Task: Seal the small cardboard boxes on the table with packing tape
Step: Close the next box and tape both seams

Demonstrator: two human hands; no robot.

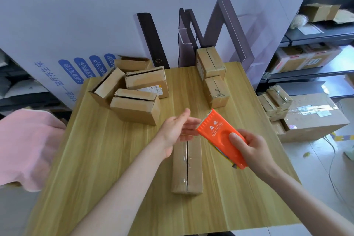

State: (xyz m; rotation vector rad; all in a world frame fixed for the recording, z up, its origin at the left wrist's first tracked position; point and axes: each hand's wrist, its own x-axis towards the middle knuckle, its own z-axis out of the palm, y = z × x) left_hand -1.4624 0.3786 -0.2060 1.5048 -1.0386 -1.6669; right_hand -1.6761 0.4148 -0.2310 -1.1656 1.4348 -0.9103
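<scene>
Lying lengthwise, the taped box (pixel 187 166) shows glossy, wrinkled tape.

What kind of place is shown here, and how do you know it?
Probably a small packing or shipping room. Small cardboard boxes lie on the wooden table, the right hand holds an orange tape dispenser, and shelves at the right carry taped parcels.

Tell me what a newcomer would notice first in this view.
The bright orange tape dispenser stands out, gripped in the right hand above the middle of the table, with the open left hand at its toothed edge. Beneath them lies a long box with clear tape along its seam. Untaped boxes cluster far left; taped ones stand far right.
</scene>
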